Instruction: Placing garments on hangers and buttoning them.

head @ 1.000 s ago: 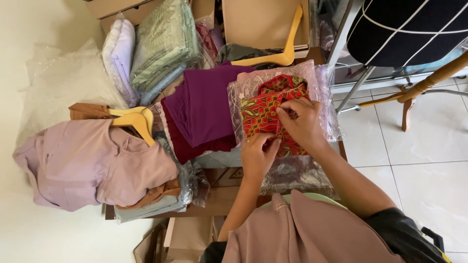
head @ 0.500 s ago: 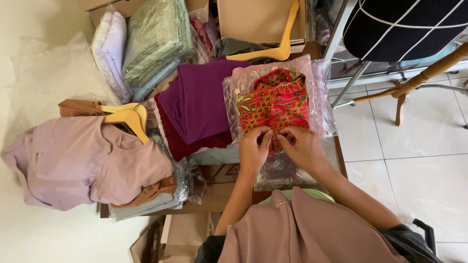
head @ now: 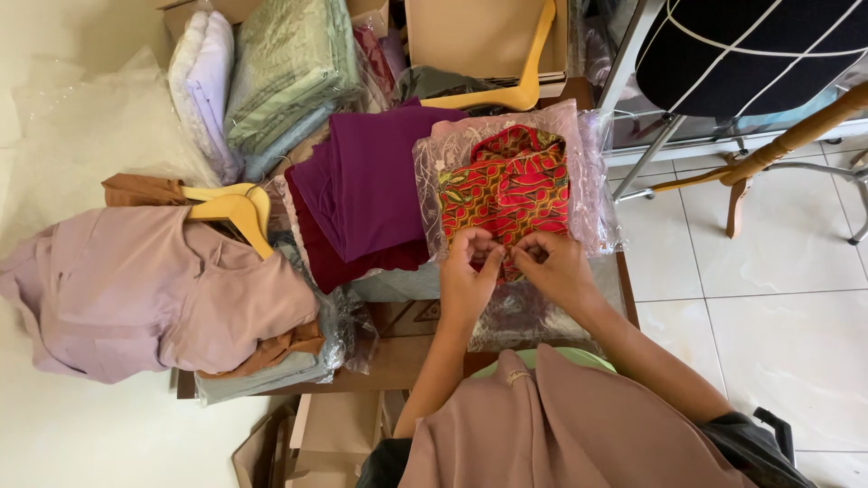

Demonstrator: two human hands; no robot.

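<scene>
Both hands meet at the near edge of the red patterned garment, which lies inside a clear plastic bag on the desk, centre-right. Left hand has its grip pinched closed on the near edge of the garment or the bag mouth; which layer, cannot tell. Right hand likewise has fingers curled closed on the same edge, the two hands touching or nearly so.

Risks: thin plastic could tear or slip from the pinch if pulled hard; the garment could bunch inside the bag; the bag hangs just past the right desk edge, so a tug right could slide it off to the tiled floor.

Room: tight on the left, where the folded purple cloth lies touching the bag. Further left is a pink garment on a wooden hanger. Far side is blocked by stacked folded fabrics and a cardboard box. Open space is only near, toward the body, and right over the floor, with chair legs beyond.
</scene>
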